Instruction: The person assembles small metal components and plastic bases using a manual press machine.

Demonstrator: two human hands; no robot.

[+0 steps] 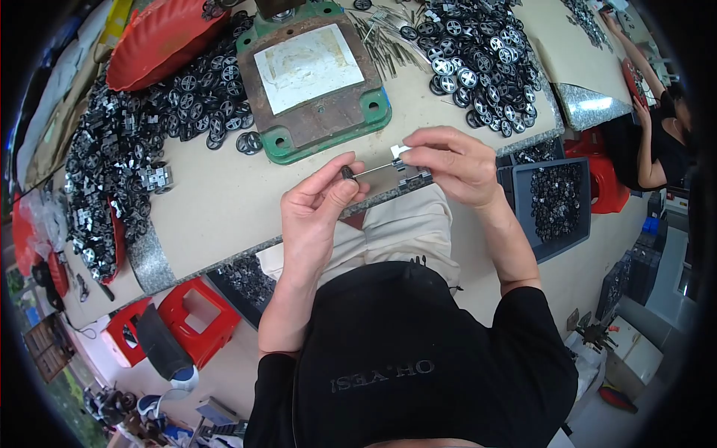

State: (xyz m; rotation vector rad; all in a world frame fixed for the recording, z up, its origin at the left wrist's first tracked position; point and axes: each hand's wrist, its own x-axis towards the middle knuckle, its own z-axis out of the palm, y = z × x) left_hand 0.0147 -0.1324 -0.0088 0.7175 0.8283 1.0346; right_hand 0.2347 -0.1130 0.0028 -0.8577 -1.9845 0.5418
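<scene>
1. Here's the left hand, mid-frame, thumb and fingers pinching a small black wheel.
2. Thin metal rod from it, long axis slanting rightward and slightly up!
3. Right of centre, the right hand pinches a grey-and-white part at the rod's far end; inserted or merely alongside, can't tell.

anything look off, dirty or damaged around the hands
The white sheet on the metal base looks odd: brownish, patchy marks stain its otherwise pale surface. Nothing else stands out; the thin rod between the left hand and right hand looks straight.
</scene>
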